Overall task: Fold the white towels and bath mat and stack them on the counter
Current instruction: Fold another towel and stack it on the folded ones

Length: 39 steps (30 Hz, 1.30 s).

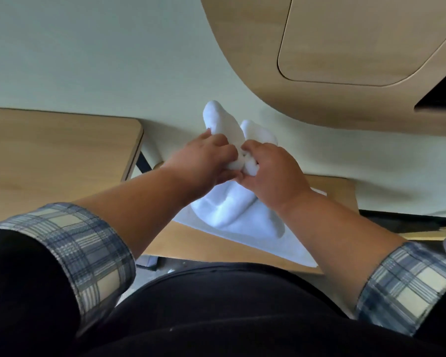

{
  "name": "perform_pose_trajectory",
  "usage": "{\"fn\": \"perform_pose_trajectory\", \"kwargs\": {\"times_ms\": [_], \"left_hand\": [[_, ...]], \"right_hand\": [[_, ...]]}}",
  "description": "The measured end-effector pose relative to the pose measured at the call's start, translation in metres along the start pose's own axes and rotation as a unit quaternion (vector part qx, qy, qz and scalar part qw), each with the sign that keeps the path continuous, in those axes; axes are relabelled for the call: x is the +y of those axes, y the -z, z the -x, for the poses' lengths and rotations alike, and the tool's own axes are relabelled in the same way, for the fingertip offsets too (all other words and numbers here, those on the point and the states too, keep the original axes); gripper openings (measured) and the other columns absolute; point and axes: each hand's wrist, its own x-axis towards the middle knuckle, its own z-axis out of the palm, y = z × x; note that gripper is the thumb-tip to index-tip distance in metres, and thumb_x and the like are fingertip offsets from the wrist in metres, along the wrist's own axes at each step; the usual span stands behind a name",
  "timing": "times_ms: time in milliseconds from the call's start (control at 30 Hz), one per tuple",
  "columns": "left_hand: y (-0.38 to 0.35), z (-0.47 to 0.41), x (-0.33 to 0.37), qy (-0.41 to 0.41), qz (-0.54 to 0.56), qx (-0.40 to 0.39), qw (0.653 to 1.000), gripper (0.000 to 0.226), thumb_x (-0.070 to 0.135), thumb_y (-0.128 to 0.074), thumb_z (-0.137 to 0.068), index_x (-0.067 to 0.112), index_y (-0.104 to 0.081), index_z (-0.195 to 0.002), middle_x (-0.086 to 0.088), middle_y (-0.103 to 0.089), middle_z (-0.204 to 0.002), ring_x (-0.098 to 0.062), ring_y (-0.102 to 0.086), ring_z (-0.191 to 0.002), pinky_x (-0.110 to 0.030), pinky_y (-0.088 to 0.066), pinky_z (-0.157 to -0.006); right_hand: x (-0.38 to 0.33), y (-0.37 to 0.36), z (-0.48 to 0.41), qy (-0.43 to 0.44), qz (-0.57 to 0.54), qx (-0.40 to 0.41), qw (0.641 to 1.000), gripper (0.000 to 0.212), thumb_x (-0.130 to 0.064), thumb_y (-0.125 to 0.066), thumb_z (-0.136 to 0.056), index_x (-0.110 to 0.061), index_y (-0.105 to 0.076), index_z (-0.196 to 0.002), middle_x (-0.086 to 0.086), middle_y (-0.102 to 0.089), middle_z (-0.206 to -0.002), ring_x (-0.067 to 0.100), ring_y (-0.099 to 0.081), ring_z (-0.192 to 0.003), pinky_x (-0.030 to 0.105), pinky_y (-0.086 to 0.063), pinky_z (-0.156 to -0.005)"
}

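Note:
A white towel (232, 212) is bunched up in the middle of the view. Its lower part lies spread on the light wooden counter (191, 243) in front of me, and two rounded ends stick up above my hands. My left hand (204, 158) grips the gathered cloth from the left. My right hand (271, 168) grips it from the right, fingers curled into the folds. The two hands almost touch at the bunched middle. Plaid sleeves are rolled up on both forearms.
A second wooden surface (49, 155) sits to the left with a gap and a dark leg beside it. A pale green wall (101, 60) is right behind. A curved wooden cabinet (345, 47) hangs overhead at the upper right. My dark clothing fills the bottom.

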Motion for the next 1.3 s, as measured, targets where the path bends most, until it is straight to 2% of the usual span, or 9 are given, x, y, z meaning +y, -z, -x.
{"fn": "perform_pose_trajectory", "kwargs": {"times_ms": [133,233,300,600,800,967,1100,1200,1300], "left_hand": [[0.047,0.024,-0.011,0.017,-0.044,0.033,0.998,0.025,0.025,-0.08,-0.082,0.003,-0.067,-0.085,-0.015,-0.058,-0.08,-0.037,-0.058,-0.077,-0.025,-0.026,-0.078],[0.075,0.047,-0.025,0.043,-0.063,0.073,0.994,0.027,0.028,-0.078,-0.083,0.003,-0.067,-0.083,-0.016,-0.057,-0.08,-0.039,-0.058,-0.078,-0.043,-0.047,-0.087],[0.097,0.065,-0.036,0.052,-0.069,0.087,0.992,0.028,0.029,-0.076,-0.085,0.003,-0.067,-0.083,-0.016,-0.055,-0.079,-0.038,-0.056,-0.079,-0.053,-0.051,-0.08],[0.205,0.189,-0.115,0.068,-0.096,0.135,0.984,0.025,0.027,-0.075,-0.084,0.006,-0.063,-0.079,-0.01,-0.05,-0.077,-0.025,-0.038,-0.078,-0.044,-0.047,-0.068],[0.292,0.28,-0.188,0.051,-0.137,0.113,0.983,0.031,0.033,-0.068,-0.087,0.026,-0.039,-0.079,-0.002,-0.044,-0.08,-0.024,-0.039,-0.082,-0.05,-0.049,-0.075],[0.336,0.34,-0.248,0.081,-0.16,0.115,0.977,0.021,0.031,-0.067,-0.087,0.018,-0.054,-0.079,-0.001,-0.043,-0.078,-0.027,-0.039,-0.075,-0.053,-0.048,-0.083],[0.349,0.375,-0.304,0.12,-0.187,0.098,0.97,0.022,0.03,-0.066,-0.087,0.017,-0.051,-0.077,-0.002,-0.043,-0.078,-0.029,-0.041,-0.074,-0.046,-0.045,-0.079],[0.353,0.401,-0.349,0.155,-0.209,0.088,0.962,0.022,0.032,-0.067,-0.087,0.017,-0.053,-0.078,0.0,-0.042,-0.08,-0.03,-0.046,-0.08,-0.028,-0.024,-0.072],[0.36,0.422,-0.395,0.193,-0.216,0.056,0.956,0.025,0.037,-0.064,-0.089,0.023,-0.045,-0.079,0.002,-0.041,-0.081,-0.029,-0.046,-0.086,-0.029,-0.025,-0.075]], "right_hand": [[-0.046,-0.002,-0.021,0.04,-0.027,-0.004,0.999,0.048,-0.038,-0.078,-0.075,-0.014,-0.064,-0.115,0.001,-0.066,-0.09,0.024,-0.063,-0.079,0.04,-0.052,-0.067],[-0.085,-0.013,-0.035,0.055,-0.046,-0.008,0.997,0.048,-0.034,-0.076,-0.077,-0.015,-0.063,-0.119,0.001,-0.066,-0.095,0.023,-0.063,-0.085,0.042,-0.052,-0.072],[-0.112,-0.021,-0.044,0.065,-0.054,-0.003,0.996,0.049,-0.034,-0.076,-0.077,-0.018,-0.062,-0.122,-0.001,-0.066,-0.098,0.021,-0.063,-0.088,0.041,-0.052,-0.074],[-0.278,-0.092,-0.067,0.107,-0.045,0.036,0.993,0.051,-0.044,-0.071,-0.076,-0.026,-0.059,-0.122,-0.006,-0.062,-0.096,0.017,-0.06,-0.085,0.03,-0.047,-0.069],[-0.408,-0.152,-0.08,0.12,-0.045,0.101,0.987,0.04,-0.045,-0.069,-0.076,-0.024,-0.059,-0.109,-0.004,-0.061,-0.086,0.017,-0.056,-0.078,0.028,-0.039,-0.063],[-0.495,-0.205,-0.1,0.119,-0.066,0.102,0.985,0.035,-0.046,-0.067,-0.076,-0.024,-0.059,-0.103,-0.004,-0.059,-0.082,0.016,-0.053,-0.076,0.027,-0.037,-0.062],[-0.538,-0.255,-0.123,0.128,-0.081,0.067,0.986,0.041,-0.049,-0.066,-0.076,-0.024,-0.06,-0.108,-0.005,-0.06,-0.084,0.014,-0.054,-0.077,0.026,-0.038,-0.064],[-0.563,-0.298,-0.147,0.139,-0.084,0.04,0.986,0.044,-0.047,-0.068,-0.076,-0.025,-0.06,-0.113,-0.006,-0.061,-0.087,0.016,-0.057,-0.083,0.027,-0.041,-0.066],[-0.588,-0.342,-0.175,0.148,-0.097,0.014,0.984,0.044,-0.047,-0.067,-0.076,-0.029,-0.059,-0.115,-0.009,-0.059,-0.087,0.015,-0.055,-0.088,0.03,-0.046,-0.072]]}}
